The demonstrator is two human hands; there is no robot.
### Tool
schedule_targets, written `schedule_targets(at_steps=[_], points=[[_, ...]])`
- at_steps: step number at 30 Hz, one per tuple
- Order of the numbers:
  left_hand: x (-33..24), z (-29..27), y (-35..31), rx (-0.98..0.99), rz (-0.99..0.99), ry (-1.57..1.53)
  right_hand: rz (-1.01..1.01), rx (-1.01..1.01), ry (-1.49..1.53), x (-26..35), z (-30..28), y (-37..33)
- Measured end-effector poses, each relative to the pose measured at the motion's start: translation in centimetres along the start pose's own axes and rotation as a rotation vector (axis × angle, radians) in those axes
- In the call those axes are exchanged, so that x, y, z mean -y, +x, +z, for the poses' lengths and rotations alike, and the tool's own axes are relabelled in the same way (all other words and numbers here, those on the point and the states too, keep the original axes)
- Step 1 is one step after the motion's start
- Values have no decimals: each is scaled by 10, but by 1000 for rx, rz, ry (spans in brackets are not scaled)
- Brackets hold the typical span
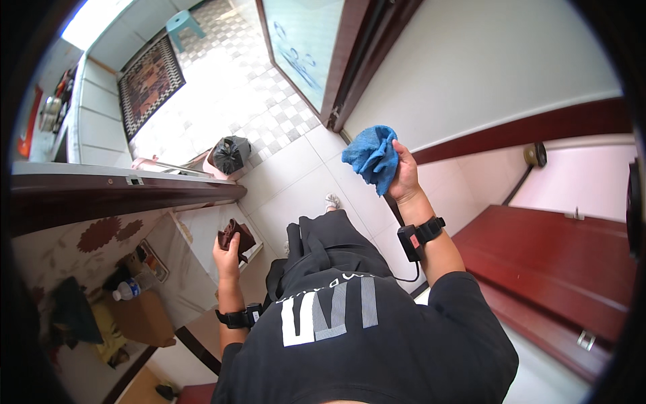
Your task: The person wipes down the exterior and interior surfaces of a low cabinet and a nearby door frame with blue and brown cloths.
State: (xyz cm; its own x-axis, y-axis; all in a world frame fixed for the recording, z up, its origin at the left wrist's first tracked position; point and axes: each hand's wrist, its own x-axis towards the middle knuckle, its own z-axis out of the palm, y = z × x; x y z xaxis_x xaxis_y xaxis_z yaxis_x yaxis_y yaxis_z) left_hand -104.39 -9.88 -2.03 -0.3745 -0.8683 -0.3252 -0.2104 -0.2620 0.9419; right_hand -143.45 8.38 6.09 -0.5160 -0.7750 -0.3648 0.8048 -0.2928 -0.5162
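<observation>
My right hand (404, 176) is raised in front of me and closed around a bunched blue cloth (372, 159), which bulges out past the fingers to the left. A dark brown, crumpled cloth (237, 236) is gripped in my left hand (227, 254), lower and nearer my body. The left thumb presses on it from the near side, and the other fingers are partly hidden. The two cloths are well apart, and neither touches anything other than the hand that holds it.
Ahead, a frosted glass door (306, 50) stands ajar by a checkered floor with a patterned mat (151, 86) and a blue stool (184, 27). A bin with a black bag (231, 154) stands by the left door frame. Red-brown wooden furniture (552, 276) lies to my right.
</observation>
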Motion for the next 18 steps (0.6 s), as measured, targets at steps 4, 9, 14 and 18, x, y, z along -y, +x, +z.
schedule_targets(at_steps=[4, 9, 14, 18], points=[[-18, 13, 9, -148, -43, -11, 101, 137, 40, 34, 8, 58], [-22, 25, 8, -276, -58, -113, 157, 126, 7, 53, 22, 96], [-21, 36, 30, -277, -113, -105, 170, 119, 16, 55, 14, 121], [-27, 39, 68, -183, -50, -4, 151, 104, 100, 52, 15, 132]])
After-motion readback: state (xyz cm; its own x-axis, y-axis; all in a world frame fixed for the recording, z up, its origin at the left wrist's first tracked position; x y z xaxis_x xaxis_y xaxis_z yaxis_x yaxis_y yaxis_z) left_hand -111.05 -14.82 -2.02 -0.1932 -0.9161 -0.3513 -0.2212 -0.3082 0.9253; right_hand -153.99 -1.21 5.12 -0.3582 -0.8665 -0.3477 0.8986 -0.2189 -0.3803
